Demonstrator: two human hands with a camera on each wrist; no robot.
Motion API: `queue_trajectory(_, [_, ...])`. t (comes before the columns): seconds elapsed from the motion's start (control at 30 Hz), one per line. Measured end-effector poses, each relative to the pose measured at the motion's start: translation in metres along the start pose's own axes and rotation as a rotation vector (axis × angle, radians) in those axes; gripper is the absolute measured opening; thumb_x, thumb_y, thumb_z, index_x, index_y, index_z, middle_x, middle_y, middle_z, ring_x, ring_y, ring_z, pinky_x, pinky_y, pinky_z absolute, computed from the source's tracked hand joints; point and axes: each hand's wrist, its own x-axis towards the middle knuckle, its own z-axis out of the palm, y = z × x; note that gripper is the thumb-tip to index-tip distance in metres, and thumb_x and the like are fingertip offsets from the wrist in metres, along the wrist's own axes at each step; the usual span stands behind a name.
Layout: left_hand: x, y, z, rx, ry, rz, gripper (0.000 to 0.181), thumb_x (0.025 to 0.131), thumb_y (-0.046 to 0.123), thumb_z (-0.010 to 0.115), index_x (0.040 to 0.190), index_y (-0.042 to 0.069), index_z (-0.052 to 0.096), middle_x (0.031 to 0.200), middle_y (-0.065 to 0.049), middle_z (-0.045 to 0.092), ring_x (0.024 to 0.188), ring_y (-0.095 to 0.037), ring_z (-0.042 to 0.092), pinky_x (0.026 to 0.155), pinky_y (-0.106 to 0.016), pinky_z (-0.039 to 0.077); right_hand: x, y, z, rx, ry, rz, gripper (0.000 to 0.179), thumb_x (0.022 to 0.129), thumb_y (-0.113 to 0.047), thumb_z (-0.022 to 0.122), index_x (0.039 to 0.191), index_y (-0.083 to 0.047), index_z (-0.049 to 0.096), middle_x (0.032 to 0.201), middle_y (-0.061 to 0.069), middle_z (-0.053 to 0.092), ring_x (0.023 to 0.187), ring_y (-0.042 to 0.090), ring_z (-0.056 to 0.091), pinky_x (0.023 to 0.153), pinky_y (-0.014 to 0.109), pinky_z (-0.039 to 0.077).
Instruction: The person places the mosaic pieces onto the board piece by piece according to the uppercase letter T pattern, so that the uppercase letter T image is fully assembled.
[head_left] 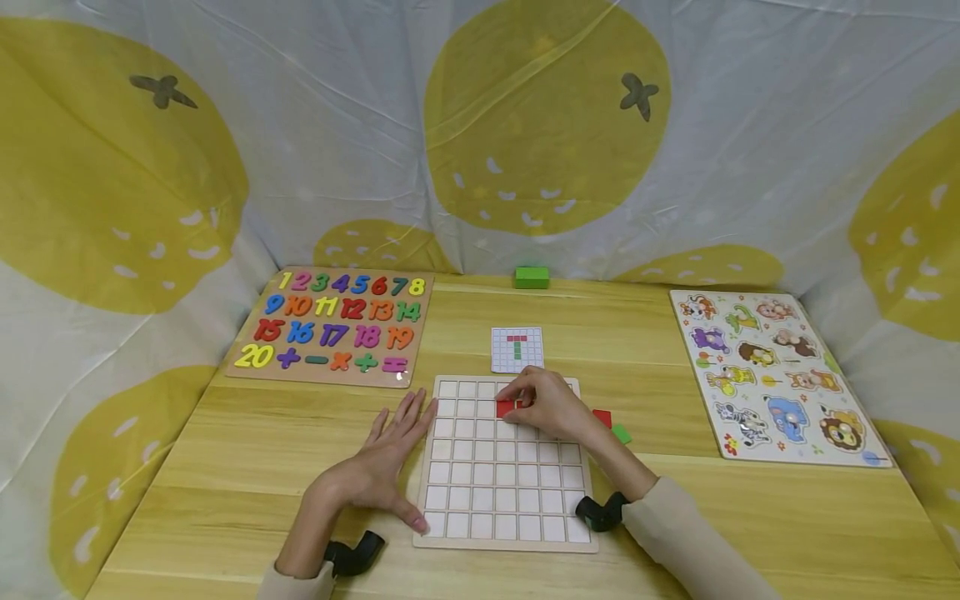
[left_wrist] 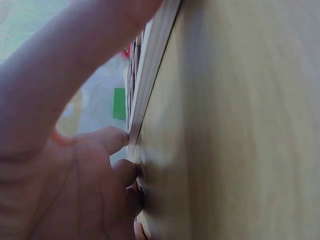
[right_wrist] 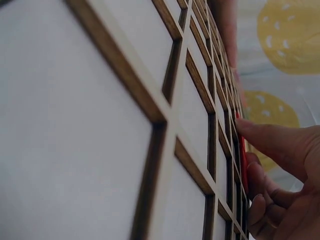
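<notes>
And the right hand [head_left: 546, 406] is in there, thumb and fingers pinching a red tile [head_left: 505, 409] over the second row of the grid board [head_left: 504, 546]! Left hand [head_left: 375, 468] spread wide, touching the board's left edge on the tabletop [head_left: 187, 475].

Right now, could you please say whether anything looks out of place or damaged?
Nothing seems damaged; only a loose red tile and green tile right of the grid board look stray, lying askew outside its cells.

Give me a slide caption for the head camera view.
Left hand along the edge of a grid board, right hand pinching a red tile, with a T-pattern card just beyond.
</notes>
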Motion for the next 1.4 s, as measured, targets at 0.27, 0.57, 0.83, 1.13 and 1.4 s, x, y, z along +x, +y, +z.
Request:
queue_trajectory(0.27, [0.001, 0.0, 0.0, 0.009, -0.002, -0.005, 0.158, 0.053, 0.049, 0.1, 0.166, 0.007, 0.0, 0.173, -0.018, -0.018, 0.16, -0.042, -0.018, 0.126, -0.067, -0.012, 0.0, 0.0, -0.001, -0.009, -0.018, 0.01, 0.018, 0.087, -0.013, 0.083, 0.105, -0.011, 0.081, 0.095, 0.005, 0.068, 0.075, 0.01, 0.053, 0.066, 0.019, 0.046])
queue_trajectory(0.57, [0.0, 0.0, 0.0, 0.013, -0.003, -0.014, 0.158, 0.052, 0.049, 0.101, 0.166, 0.006, 0.001, 0.173, -0.018, -0.017, 0.16, -0.042, -0.018, 0.127, -0.067, -0.012, -0.023, 0.003, -0.032, 0.042, 0.023, -0.014, 0.022, 0.098, -0.018, 0.071, 0.116, -0.005, 0.075, 0.107, 0.006, 0.069, 0.089, 0.015, 0.06, 0.072, 0.024, 0.052])
queue_trajectory(0.83, [0.001, 0.0, 0.0, 0.007, -0.002, -0.007, 0.158, 0.052, 0.049, 0.101, 0.166, 0.006, 0.001, 0.173, -0.019, -0.017, 0.16, -0.042, -0.017, 0.127, -0.067, -0.012, -0.056, 0.027, -0.069, 0.007, 0.098, 0.072, 0.023, 0.097, -0.017, 0.073, 0.119, -0.009, 0.075, 0.114, 0.007, 0.07, 0.092, 0.017, 0.062, 0.075, 0.024, 0.054])
queue_trajectory(1.13, [0.0, -0.001, 0.001, 0.007, 0.0, -0.013, 0.158, 0.052, 0.05, 0.1, 0.167, 0.007, 0.0, 0.173, -0.018, -0.017, 0.16, -0.041, -0.018, 0.127, -0.067, -0.012, -0.076, 0.057, -0.08, 0.004, 0.077, 0.079, 0.024, 0.093, -0.014, 0.077, 0.116, -0.006, 0.076, 0.111, 0.01, 0.073, 0.089, 0.011, 0.062, 0.073, 0.022, 0.054])
queue_trajectory(1.4, [0.001, -0.001, 0.001, 0.018, 0.006, -0.011, 0.159, 0.051, 0.051, 0.101, 0.167, 0.007, 0.001, 0.174, -0.018, -0.016, 0.161, -0.041, -0.016, 0.127, -0.067, -0.011, -0.082, 0.068, -0.082, 0.048, 0.021, 0.132, 0.026, 0.094, -0.014, 0.076, 0.118, -0.006, 0.075, 0.11, 0.011, 0.071, 0.088, 0.011, 0.059, 0.073, 0.021, 0.052])
